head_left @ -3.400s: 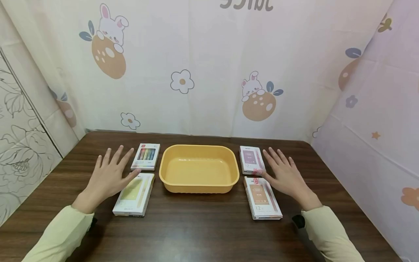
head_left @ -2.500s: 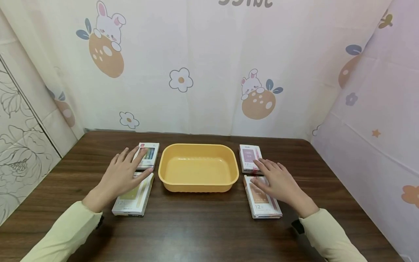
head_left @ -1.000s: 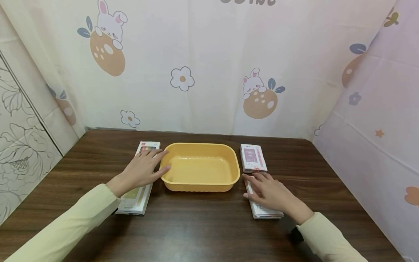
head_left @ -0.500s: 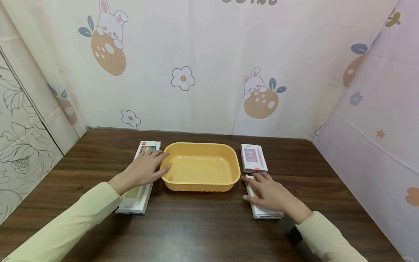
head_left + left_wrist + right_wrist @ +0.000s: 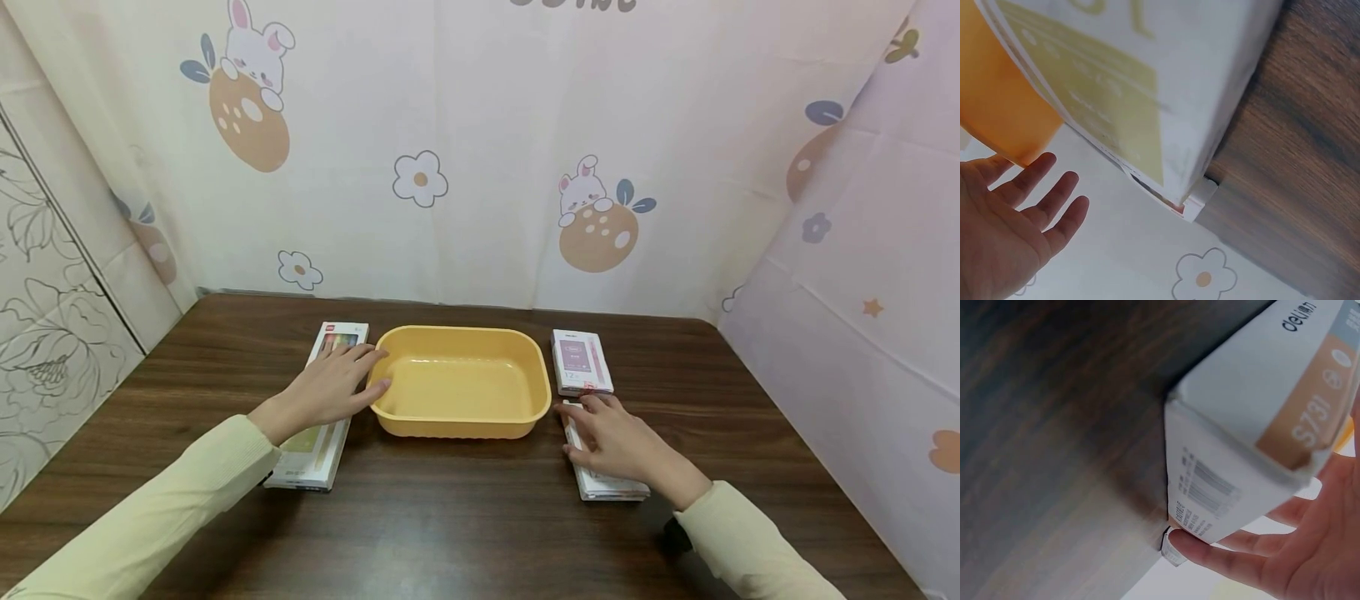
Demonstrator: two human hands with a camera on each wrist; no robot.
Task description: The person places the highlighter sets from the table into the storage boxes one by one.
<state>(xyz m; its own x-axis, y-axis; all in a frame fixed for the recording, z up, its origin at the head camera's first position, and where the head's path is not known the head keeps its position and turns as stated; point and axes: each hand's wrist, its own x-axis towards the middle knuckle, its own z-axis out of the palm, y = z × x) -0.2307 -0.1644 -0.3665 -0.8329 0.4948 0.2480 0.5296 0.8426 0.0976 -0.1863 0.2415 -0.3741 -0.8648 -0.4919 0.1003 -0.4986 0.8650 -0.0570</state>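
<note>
The yellow tray is sitting toward the back of the dark wooden counter, and at its left rim the left hand is lying with relaxed, well-parted fingers, its wrist passing above the green-labelled box and its fingers partly covering the crayon box behind. On the other side the right hand is arching wide over the brown-striped box, though whether its fingertips are touching that box is hard to tell; just beyond, the purple-labelled box is lying flat beside the tray.
</note>
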